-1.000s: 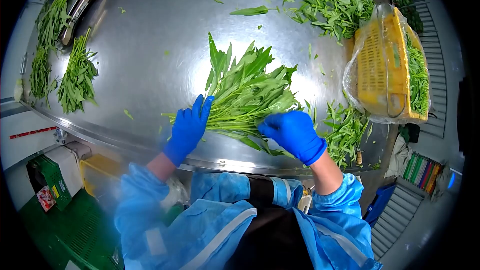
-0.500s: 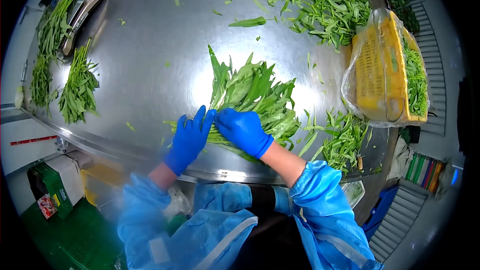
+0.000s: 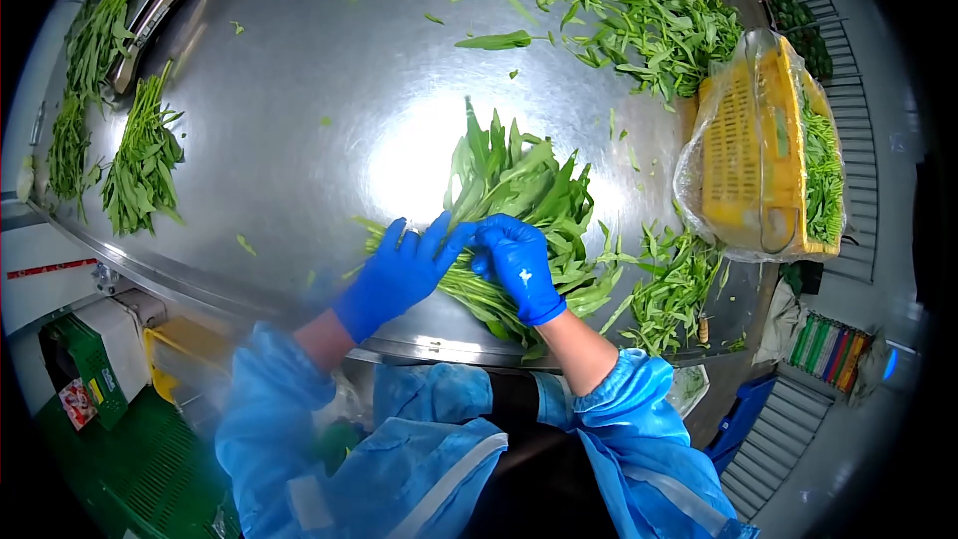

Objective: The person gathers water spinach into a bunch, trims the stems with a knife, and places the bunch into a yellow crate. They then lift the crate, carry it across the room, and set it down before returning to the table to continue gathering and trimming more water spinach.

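A bunch of leafy green stems [image 3: 529,190] lies on the metal table near its front edge, leaves up and to the right, cut stems to the left. My left hand [image 3: 399,277], in a blue glove, rests over the stem end with its fingers spread across the stems. My right hand [image 3: 517,262], also gloved in blue, is closed at the middle of the bunch, its fingertips meeting those of my left hand. Whatever is pinched there is too small or hidden to name.
Loose greens [image 3: 669,35] lie at the back right, more [image 3: 674,289] at the front right. A plastic-lined yellow crate [image 3: 748,155] holding greens stands at the right. Bundles [image 3: 145,160] and a metal device [image 3: 155,25] are at the left on the table [image 3: 299,70].
The bunch has shifted slightly right and turned. My left hand has moved right and spread over the stems; my right hand has turned more upright. At the top right, blurred stems have appeared over the pile.
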The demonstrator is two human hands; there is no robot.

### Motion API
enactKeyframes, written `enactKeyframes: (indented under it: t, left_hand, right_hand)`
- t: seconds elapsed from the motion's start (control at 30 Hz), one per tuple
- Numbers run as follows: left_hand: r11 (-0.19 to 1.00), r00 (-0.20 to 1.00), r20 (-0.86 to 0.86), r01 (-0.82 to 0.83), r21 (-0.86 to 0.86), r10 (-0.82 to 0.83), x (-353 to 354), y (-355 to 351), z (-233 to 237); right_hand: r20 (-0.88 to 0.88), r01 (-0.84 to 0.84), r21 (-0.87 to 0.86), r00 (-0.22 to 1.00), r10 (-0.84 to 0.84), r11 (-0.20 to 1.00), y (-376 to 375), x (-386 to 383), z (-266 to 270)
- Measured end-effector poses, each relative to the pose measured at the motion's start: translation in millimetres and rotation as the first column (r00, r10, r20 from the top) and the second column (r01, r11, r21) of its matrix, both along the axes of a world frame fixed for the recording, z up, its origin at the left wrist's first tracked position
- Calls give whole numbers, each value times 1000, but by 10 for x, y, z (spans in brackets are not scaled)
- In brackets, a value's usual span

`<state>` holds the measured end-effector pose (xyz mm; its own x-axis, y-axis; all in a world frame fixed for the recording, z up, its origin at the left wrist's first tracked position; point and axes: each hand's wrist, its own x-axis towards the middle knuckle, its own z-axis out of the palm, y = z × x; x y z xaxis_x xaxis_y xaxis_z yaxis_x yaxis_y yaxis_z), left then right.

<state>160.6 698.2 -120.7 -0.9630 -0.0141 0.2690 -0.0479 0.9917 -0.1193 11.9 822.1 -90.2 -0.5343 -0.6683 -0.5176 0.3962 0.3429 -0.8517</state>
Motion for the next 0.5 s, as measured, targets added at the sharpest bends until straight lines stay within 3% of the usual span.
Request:
enactKeyframes:
  t: [0.13,0.17,0.23,0.3,0.33,0.37,0.4,0.43,0.47,0.5]
  left_hand:
    - [998,1000,2,-20,-55,21,-89,29,30]
    - [998,1000,24,-16,-62,17,-89,7,26]
    - [998,998,58,-14,-60,18,-37,-17,-3]
    - [999,997,82,-10,-38,13,46,-30,-64]
    - [999,996,93,-14,-38,18,70,-25,-71]
    - [999,994,102,-20,-42,24,84,-29,-69]
    - [999,993,111,-27,-47,32,93,-33,-71]
    - [999,993,113,-26,-42,31,101,-31,-78]
    - [999,993,114,-22,-38,26,100,-34,-83]
    - [999,994,111,-18,-37,22,77,-42,-87]
  right_hand:
    - [321,349,-37,891,-320,936,-19,39,15]
    - [412,377,-38,850,-329,926,48,-94,-131]
    - [264,415,-126,890,-372,901,178,-316,1]
    - [-69,374,-313,908,-414,873,354,-704,173]
    - [-323,369,-331,820,-472,868,380,-797,364]
    - [-566,361,-40,760,-319,932,453,-967,503]
    - [-738,293,302,675,28,907,541,-1114,537]
    - [-885,243,380,375,274,893,677,-1230,434]
    - [-880,227,464,13,474,856,784,-1291,319]
    - [-914,175,403,124,386,898,680,-1214,361]
